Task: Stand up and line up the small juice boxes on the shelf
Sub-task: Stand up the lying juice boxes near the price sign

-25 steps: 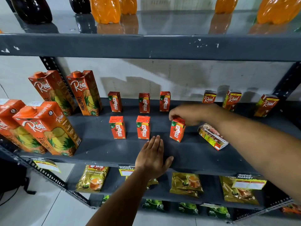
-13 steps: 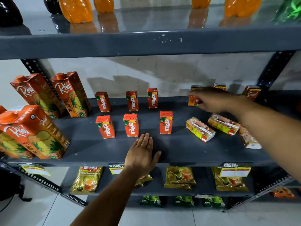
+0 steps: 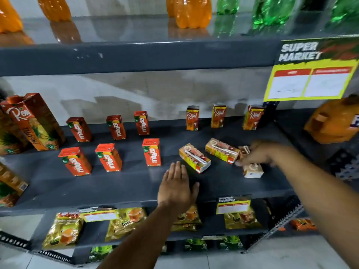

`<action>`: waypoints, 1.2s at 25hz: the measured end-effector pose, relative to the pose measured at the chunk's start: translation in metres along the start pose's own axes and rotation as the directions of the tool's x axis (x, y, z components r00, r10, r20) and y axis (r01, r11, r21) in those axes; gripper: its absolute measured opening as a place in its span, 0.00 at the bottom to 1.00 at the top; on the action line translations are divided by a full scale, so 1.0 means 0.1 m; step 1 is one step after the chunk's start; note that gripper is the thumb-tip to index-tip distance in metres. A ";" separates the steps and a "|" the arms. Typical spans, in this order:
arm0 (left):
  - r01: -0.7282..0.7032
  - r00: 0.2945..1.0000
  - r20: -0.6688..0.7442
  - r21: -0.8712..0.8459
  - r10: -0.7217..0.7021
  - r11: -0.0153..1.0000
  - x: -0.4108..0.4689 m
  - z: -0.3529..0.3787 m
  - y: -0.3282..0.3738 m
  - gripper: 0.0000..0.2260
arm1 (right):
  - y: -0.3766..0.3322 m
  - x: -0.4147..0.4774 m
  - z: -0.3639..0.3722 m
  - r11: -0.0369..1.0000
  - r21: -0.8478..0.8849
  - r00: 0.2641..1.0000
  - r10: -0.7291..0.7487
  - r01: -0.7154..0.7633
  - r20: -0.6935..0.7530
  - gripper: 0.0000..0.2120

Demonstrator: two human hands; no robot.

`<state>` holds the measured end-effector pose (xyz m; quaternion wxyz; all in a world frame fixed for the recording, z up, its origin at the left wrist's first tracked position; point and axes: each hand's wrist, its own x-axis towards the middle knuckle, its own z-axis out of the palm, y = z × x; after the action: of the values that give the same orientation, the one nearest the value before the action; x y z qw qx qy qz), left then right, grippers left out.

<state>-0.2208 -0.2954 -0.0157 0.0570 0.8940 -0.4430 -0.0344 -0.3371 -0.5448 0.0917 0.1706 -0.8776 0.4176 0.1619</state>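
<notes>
Six red Maaza juice boxes (image 3: 151, 152) stand upright in two rows of three on the dark grey shelf (image 3: 116, 191). Three small Real boxes (image 3: 192, 118) stand at the back right. In front of them three more small boxes lie flat: one (image 3: 194, 158) near the middle, one (image 3: 222, 150) to its right, and one (image 3: 252, 169) farthest right. My right hand (image 3: 258, 154) is on that rightmost lying box, fingers curled over it. My left hand (image 3: 176, 188) rests flat on the shelf's front, holding nothing.
Tall Real pineapple cartons (image 3: 37, 121) stand at the left end. Orange and green bottles (image 3: 192, 10) fill the shelf above. A yellow price sign (image 3: 310, 74) hangs at upper right, an orange bottle (image 3: 334, 123) beyond the upright. Snack packets (image 3: 62, 230) lie on the lower shelf.
My right hand left the third front Maaza box standing, reached to the back-row Real boxes, then dropped onto the rightmost lying box. The view shifted right. My left hand stayed put.
</notes>
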 end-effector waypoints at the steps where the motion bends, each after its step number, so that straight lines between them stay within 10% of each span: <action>1: 0.017 1.000 -0.004 0.006 -0.017 1.000 -0.02 0.01 -0.06 0.36 | 0.01 -0.07 0.16 1.000 -0.003 1.000 0.015 -0.015 -0.014 0.32; 6: 0.006 1.000 -0.012 0.032 -0.005 0.999 0.03 0.06 -0.02 0.38 | 0.33 -0.14 0.22 0.996 0.056 0.985 0.074 -0.066 -0.156 0.15; 13: -0.001 1.000 -0.028 0.022 0.001 1.000 0.01 0.07 -0.02 0.40 | 0.56 -0.01 -0.22 0.963 -0.257 0.888 -0.048 -0.081 -0.457 0.20; 17: -0.006 0.999 -0.050 0.000 0.006 1.000 0.02 0.10 -0.05 0.39 | 0.70 0.10 0.07 0.966 0.244 0.831 0.067 0.084 -0.552 0.16; 22: -0.010 0.999 -0.048 0.001 0.010 1.000 0.03 0.12 -0.08 0.38 | 0.54 0.35 0.65 0.621 0.736 0.796 0.288 0.267 -0.532 0.22; 30: -0.021 0.998 -0.064 -0.015 0.020 1.000 0.03 0.09 -0.08 0.39 | 0.39 0.49 0.80 0.863 0.505 0.716 0.356 -0.006 -0.601 0.31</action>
<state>-0.2134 -0.2936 -0.0259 0.0783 0.8896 -0.4499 -0.0088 -0.3498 -0.5657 -0.0070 0.1962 -0.7601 0.5634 -0.2574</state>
